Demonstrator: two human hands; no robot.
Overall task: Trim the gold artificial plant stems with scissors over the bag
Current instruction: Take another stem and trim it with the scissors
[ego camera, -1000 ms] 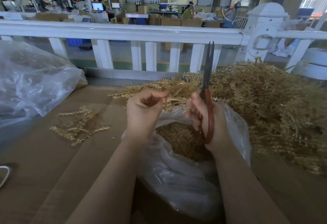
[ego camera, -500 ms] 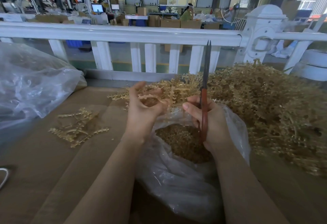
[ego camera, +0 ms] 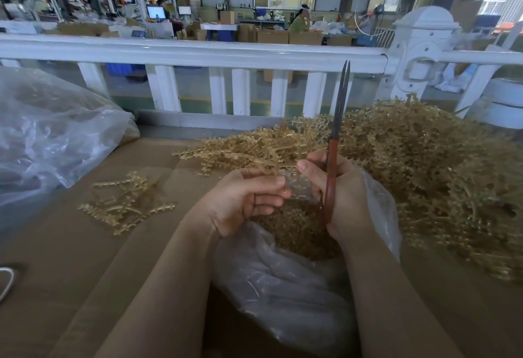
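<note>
The gold stem (ego camera: pixel 254 158) sits over the mouth of the clear bag (ego camera: pixel 285 298), at the near edge of the cardboard-covered surface (ego camera: pixel 70 272). Your left hand (ego camera: pixel 243 202) pinches its lower end with curled fingers. Your right hand (ego camera: pixel 339 188) grasps the scissors (ego camera: pixel 331 171), blades pointing up and nearly closed. Before cutting, tip the blades toward the stem, open them fully, and keep the cut point above the bag opening so offcuts drop inside. Finished pieces (ego camera: pixel 127 205) lie left of the bag; the uncut pile (ego camera: pixel 424 165) fills the right side. No legible labels or writing are visible.
</note>
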